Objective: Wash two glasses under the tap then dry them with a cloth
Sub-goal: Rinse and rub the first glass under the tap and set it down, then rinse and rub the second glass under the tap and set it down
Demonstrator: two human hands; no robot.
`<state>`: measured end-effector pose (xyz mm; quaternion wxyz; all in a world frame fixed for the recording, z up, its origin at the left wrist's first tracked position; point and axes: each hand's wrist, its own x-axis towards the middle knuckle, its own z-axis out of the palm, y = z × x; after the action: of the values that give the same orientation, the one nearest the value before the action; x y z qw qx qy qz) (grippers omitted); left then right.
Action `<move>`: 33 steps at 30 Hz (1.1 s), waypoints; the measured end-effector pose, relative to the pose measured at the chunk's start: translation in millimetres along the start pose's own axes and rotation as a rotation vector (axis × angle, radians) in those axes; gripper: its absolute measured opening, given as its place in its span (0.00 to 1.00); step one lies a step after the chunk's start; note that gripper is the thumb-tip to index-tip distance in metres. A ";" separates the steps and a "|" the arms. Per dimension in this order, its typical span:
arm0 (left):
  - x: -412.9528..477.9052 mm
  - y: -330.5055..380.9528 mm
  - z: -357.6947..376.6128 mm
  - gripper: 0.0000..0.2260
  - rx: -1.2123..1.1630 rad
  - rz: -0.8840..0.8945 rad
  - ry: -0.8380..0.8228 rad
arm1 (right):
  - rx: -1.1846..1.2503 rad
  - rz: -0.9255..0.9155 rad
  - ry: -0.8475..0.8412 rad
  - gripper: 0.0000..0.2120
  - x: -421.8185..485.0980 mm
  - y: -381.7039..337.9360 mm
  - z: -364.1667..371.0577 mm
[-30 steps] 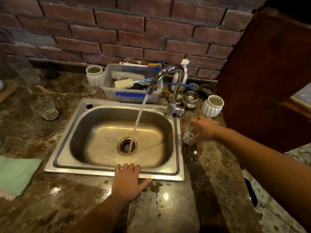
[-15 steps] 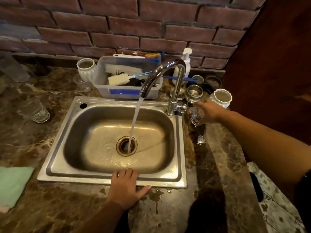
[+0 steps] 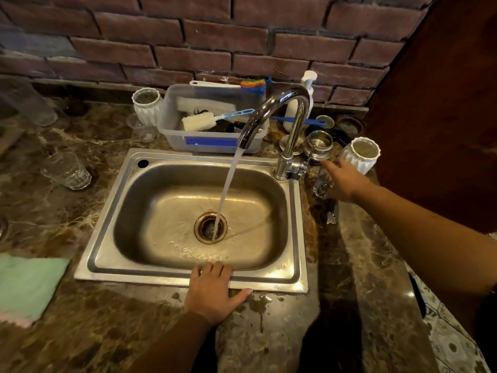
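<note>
Counter right of the sink [image 3: 107,267] carries one glass [image 3: 321,184] against the right hand [image 3: 348,181], grip closure indiscernible, while the left hand [image 3: 211,292] rests flat and empty on the sink rim; washing is pending, so the next move likely requires bringing the glass under the running tap [image 3: 274,109].

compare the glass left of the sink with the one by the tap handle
The left glass stands alone on the counter; the right glass is held by the right hand. The left glass looks wider and faceted, the right glass slimmer. Both are clear, and neither is under the running water.
</note>
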<state>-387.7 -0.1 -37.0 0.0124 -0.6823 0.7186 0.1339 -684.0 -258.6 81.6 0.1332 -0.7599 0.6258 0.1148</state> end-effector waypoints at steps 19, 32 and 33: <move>-29.6 -180.5 -38.4 0.43 0.082 -0.037 -0.130 | -0.034 -0.308 -0.325 0.22 -97.1 -249.1 12.2; -42.0 -287.4 -32.2 0.46 -0.046 -0.012 0.033 | -0.115 -0.692 -0.135 0.34 -6.4 -485.2 3.7; -41.0 -288.2 -31.5 0.46 -0.051 -0.014 0.031 | -0.116 -0.696 -0.127 0.34 4.3 -496.6 1.9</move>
<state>-96.2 23.9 -49.0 -0.0153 -0.6895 0.7102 0.1413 -195.7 -172.0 107.5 0.1595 -0.9251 0.3125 0.1450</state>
